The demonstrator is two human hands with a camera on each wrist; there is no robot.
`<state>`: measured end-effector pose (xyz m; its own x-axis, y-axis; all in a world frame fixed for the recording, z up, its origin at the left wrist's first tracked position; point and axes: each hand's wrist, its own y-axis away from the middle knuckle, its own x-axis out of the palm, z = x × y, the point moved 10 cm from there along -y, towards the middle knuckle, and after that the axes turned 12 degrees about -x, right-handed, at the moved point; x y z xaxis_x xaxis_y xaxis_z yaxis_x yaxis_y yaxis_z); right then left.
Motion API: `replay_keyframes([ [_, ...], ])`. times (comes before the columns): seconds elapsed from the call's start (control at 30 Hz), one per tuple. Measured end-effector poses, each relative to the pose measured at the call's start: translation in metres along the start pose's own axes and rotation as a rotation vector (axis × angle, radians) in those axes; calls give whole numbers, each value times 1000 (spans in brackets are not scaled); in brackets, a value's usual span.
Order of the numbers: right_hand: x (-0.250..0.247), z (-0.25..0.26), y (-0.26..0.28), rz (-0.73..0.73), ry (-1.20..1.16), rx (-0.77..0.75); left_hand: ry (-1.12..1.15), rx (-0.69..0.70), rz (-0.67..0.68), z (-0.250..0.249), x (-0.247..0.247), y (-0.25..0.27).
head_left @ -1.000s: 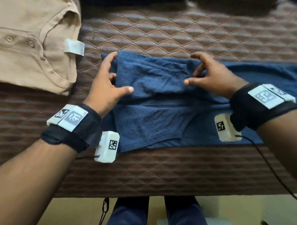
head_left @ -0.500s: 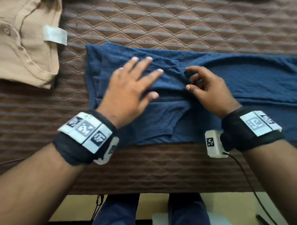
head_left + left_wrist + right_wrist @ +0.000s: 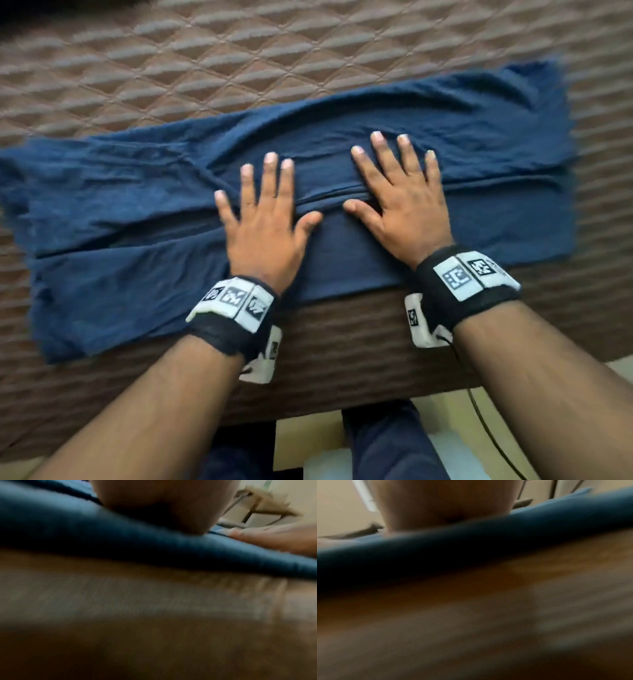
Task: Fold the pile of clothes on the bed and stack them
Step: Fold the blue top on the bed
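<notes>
Bed [image 3: 342,51]: quilted brown cover. Blue garment [image 3: 120,240] lies flat along the near edge, spread left to right. Left hand [image 3: 265,226] and right hand [image 3: 407,209] press its centre side by side; each grip wide, fingers straight, holding nothing.

The dark blue knit garment [image 3: 462,130] lies flat and lengthwise across the brown quilted bed cover [image 3: 239,61], partly folded, with creases through its middle.

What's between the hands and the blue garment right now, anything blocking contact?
Nothing visible. The left hand and right hand both lie flat, fingers spread, directly on the blue garment, side by side near its middle on the quilted bed cover.
</notes>
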<state>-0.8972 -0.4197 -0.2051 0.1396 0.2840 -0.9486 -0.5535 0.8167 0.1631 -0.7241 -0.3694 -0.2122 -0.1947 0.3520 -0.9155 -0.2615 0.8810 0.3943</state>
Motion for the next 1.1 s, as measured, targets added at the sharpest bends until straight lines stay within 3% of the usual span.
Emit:
replay_keyframes([
  [0.17, -31, -164, 67, 61, 62, 333, 14, -50, -132, -13, -6, 6],
  [0.27, -54, -217, 88, 85, 39, 465, 106, 156, -159, -54, -13, 3],
  [0.33, -64, -205, 78, 77, 56, 394, 216, 239, -144, -68, -13, 0],
  [0.47, -62, -123, 42, 45, 60, 51, 295, 310, -166, -79, -19, 10],
  [0.53, -51, -90, 24, 51, 36, -18, 272, 349, -154, -85, -18, 16],
  [0.63, -36, -61, -2, 99, 12, -59, 263, 288, -101, -84, -10, 9],
  [0.73, -31, -81, -23, 167, 9, -1, 184, 261, -93, -83, -3, 7],
  [0.87, -56, -170, -19, 73, 16, 315, 163, 279, -171, -83, -15, 16],
  [0.93, -67, -183, -14, 47, 18, 385, 152, 241, -222, -83, -23, 11],
  [1.0, -68, -146, -23, 41, 32, 228, 154, 152, -191, -81, -21, -2],
  [1.07, -47, -90, -32, 119, 35, -35, 97, 63, -94, -76, -8, -12],
  [1.1, -35, -76, -32, 171, 51, -94, 46, 42, -57, -75, -1, -12],
])
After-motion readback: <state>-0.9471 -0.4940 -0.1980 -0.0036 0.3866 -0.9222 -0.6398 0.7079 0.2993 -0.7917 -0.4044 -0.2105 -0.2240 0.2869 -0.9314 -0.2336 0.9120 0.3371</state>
